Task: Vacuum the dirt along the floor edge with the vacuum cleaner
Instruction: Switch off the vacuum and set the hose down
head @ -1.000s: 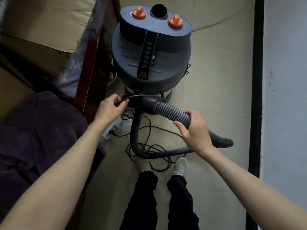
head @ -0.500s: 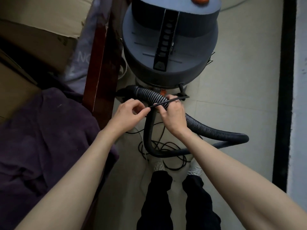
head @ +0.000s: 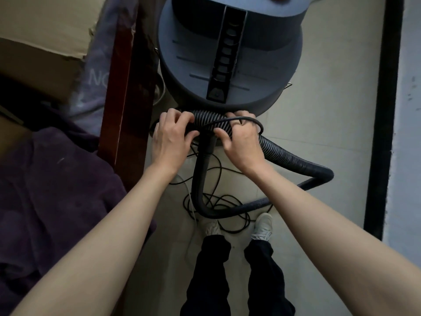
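Pale tiled floor (head: 330,115), bearing grey vacuum cleaner (head: 230,53) at far centre, looped ribbed hose (head: 296,160) and tangled black cable (head: 218,201) nearer, white shoes (head: 262,226) nearest.

Bare forearms (head: 118,224), no sleeves; black trousers (head: 230,277); pale grey-white sneakers (head: 262,226).

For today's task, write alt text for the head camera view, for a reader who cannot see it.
Seen from above, a person's left hand and right hand grip a ribbed vacuum hose beside a grey canister vacuum. A black cable loops over the hose, and more cable lies tangled on the floor near their shoes.
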Demonstrator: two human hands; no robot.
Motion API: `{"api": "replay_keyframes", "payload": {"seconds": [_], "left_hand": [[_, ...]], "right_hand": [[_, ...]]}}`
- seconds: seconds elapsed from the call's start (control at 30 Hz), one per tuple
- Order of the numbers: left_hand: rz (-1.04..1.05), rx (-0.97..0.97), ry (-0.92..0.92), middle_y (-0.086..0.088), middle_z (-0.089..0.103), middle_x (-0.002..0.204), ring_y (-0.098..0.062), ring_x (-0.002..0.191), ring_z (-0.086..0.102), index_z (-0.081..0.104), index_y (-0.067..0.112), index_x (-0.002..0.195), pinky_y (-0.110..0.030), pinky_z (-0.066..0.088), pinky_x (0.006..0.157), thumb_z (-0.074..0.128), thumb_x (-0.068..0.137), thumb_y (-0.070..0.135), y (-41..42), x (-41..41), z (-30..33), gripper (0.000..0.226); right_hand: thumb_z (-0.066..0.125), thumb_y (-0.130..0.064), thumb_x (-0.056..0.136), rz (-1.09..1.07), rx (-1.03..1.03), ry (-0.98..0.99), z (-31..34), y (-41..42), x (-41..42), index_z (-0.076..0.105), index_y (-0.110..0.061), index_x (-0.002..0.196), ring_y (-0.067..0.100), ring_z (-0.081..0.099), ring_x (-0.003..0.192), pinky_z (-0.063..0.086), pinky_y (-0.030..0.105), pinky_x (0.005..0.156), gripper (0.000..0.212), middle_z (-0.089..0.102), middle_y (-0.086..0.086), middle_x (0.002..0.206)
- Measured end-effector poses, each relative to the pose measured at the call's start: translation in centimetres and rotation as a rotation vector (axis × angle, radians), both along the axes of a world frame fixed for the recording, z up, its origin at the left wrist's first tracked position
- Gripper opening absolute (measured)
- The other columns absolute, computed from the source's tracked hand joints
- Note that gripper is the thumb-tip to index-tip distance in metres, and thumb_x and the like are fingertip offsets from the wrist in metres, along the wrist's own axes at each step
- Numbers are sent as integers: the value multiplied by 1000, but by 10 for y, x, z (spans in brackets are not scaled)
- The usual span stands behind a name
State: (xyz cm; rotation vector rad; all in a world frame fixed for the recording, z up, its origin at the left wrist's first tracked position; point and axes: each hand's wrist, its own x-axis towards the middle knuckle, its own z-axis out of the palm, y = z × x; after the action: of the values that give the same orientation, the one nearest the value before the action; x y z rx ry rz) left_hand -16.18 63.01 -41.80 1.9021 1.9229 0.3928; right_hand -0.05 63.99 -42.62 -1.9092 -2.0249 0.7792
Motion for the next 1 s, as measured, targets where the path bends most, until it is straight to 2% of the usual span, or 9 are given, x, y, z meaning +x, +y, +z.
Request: {"api": "replay_keyframes", "payload": {"seconds": [0.1, 0.2, 0.3, 0.4, 0.5, 0.6, 0.7, 0.83, 1.0], "left_hand": [[-80, 65, -26, -17, 56, 113, -35, 108, 50, 63, 8, 118, -44, 46, 89, 69, 84, 13, 4, -3, 2, 35], [-83, 92, -51, -15, 61, 112, -35, 108, 52, 66, 9, 115, -48, 48, 87, 69, 83, 10, 7, -1, 3, 32], [-40, 58, -48, -13, 61, 110, -33, 108, 52, 67, 7, 112, -48, 48, 86, 68, 84, 13, 8, 1, 2, 29], [-20, 34, -69, -14, 60, 109, -31, 110, 51, 66, 5, 114, -47, 48, 89, 67, 85, 12, 8, 4, 2, 29], [-33, 32, -115, -15, 60, 116, -31, 114, 52, 64, 3, 117, -45, 47, 95, 65, 85, 6, 4, 5, 2, 32], [-58, 30, -156, -16, 58, 122, -31, 116, 52, 61, 3, 124, -38, 43, 101, 62, 87, 0, -1, 4, 2, 37], [-110, 21, -118, -18, 55, 127, -32, 120, 49, 57, 7, 130, -36, 41, 102, 56, 88, -6, -4, 2, 3, 44], [-137, -18, -83, -19, 51, 131, -33, 124, 44, 54, 8, 133, -34, 37, 104, 47, 85, -17, -2, 0, 2, 55], [-116, -106, -76, -15, 47, 135, -27, 130, 38, 51, 12, 136, -30, 34, 107, 44, 84, -18, -2, 3, -6, 60]], "right_hand": [[60, -15, 94, 69, -25, 18, 4, 0, 11, 50, 10, 133, 43, 41, 127, 24, 38, 110, 48, 50, 31, 130], [61, 2, 88, 124, 52, 6, 8, -10, 13, 48, 15, 132, 48, 49, 121, 35, 48, 109, 48, 53, 34, 126], [56, 17, 79, 233, 115, -82, 11, -25, 15, 42, 15, 137, 47, 44, 132, 33, 53, 113, 59, 45, 33, 139], [55, 17, 75, 336, 126, -187, 14, -35, 26, 38, 12, 140, 43, 34, 139, 27, 52, 116, 68, 36, 29, 148], [54, 15, 72, 401, 121, -241, 17, -40, 38, 38, 9, 142, 42, 32, 140, 23, 49, 116, 71, 35, 25, 150], [50, 15, 77, 410, 65, -234, 16, -39, 43, 33, 6, 145, 40, 26, 144, 16, 47, 117, 71, 29, 21, 154], [47, 13, 84, 419, 4, -222, 11, -38, 43, 24, 2, 149, 37, 17, 147, 10, 44, 120, 71, 19, 17, 159], [47, 12, 85, 425, -41, -212, 7, -37, 44, 24, 0, 150, 35, 16, 148, 11, 42, 122, 71, 17, 15, 160], [41, 7, 89, 456, -100, -245, 0, -32, 44, 17, -4, 153, 29, 6, 151, 6, 40, 123, 69, 9, 12, 162]]}}
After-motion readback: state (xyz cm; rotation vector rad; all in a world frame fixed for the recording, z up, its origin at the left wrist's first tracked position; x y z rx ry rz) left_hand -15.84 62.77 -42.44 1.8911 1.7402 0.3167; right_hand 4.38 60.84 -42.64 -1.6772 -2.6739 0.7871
